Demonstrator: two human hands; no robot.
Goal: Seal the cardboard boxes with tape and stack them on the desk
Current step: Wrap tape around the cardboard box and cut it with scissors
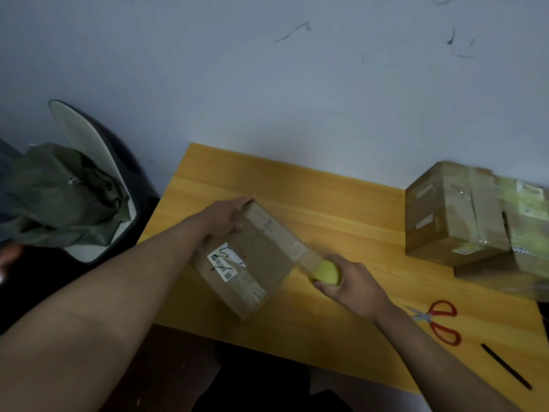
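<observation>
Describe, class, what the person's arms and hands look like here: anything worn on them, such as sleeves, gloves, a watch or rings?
Both forearms are bare as far as the picture shows; no sleeve edge is in view. The left hand and right hand wear no gloves. No watch, bracelet or ring shows on either wrist or on the fingers in view.

Red-handled scissors (437, 321) lying on the bench near its right edge, thin black strip (506, 366) lying beside them, green bag (62, 194) slumping in a chair (89, 150).
</observation>
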